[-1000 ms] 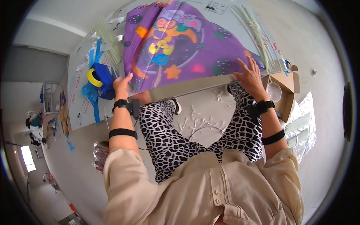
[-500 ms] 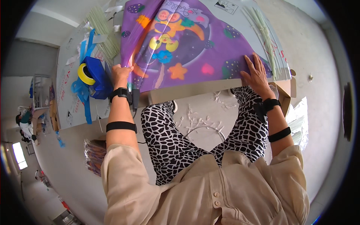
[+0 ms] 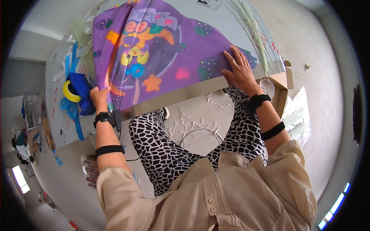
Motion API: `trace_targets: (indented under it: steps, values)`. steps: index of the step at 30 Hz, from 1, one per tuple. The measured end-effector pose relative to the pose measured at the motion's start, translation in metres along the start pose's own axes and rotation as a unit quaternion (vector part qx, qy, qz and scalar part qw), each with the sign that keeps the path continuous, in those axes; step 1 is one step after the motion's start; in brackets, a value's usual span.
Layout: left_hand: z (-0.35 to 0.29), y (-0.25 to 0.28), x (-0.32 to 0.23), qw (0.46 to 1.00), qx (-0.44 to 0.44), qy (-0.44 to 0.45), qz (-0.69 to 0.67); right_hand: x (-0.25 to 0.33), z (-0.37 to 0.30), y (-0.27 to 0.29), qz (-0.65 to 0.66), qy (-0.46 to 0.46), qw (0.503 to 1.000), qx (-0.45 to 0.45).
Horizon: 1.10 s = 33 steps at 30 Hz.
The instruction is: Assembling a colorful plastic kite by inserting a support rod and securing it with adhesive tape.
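Note:
A purple cartoon-printed fabric sheet [image 3: 165, 63], tapering like a kite sail, lies across the tabletop in front of me. Its left part is gathered into a long fold. My left hand [image 3: 100, 98] pinches the fabric at the near left corner, thumb on top; the fingers underneath are partly hidden. On the right, my right hand [image 3: 242, 73] rests flat on the fabric near its right edge, fingers spread. Just left of my left hand stands a blue tape dispenser [image 3: 85, 92] with a yellow tape roll [image 3: 69, 91].
Thin pale rods [image 3: 257, 34] lie right of the fabric, and another bundle of rods [image 3: 85, 42] on the left. Blue ribbon [image 3: 70, 107] hangs over the table [image 3: 58, 131]. An open carton [image 3: 283, 82] and clear plastic bag [image 3: 298, 115] sit at right. White pieces [image 3: 192, 125] litter the floor.
The view has shifted, so the table and fabric appear farther left. Both hands keep their places on the fabric, the left pinching and the right flat.

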<state>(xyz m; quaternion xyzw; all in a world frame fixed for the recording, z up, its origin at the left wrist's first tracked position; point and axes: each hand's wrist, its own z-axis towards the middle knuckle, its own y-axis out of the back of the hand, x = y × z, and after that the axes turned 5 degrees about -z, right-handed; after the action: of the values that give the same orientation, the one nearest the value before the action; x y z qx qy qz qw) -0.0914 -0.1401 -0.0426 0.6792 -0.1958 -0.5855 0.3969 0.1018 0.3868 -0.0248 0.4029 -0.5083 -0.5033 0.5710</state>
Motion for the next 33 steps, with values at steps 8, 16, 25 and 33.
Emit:
trace_targets:
  steps: [8, 16, 25, 33]
  values:
    - [-0.001, -0.015, -0.005, 0.996, 0.009, -0.057, -0.074, -0.006, -0.029, 0.005, -0.016, -0.053, 0.998, 0.017]
    - [-0.012, 0.015, -0.008, 0.998, -0.006, -0.053, -0.032, 0.008, -0.028, 0.027, 0.059, -0.079, 0.992, 0.083]
    - [-0.145, 0.003, -0.109, 0.951, 0.203, -0.218, 0.082, -0.086, -0.036, 0.057, 0.112, -0.253, 0.958, -0.079]
    - [-0.2, -0.043, -0.115, 0.907, 0.218, -0.315, 0.175, -0.091, -0.017, 0.038, 0.047, -0.264, 0.96, -0.083]
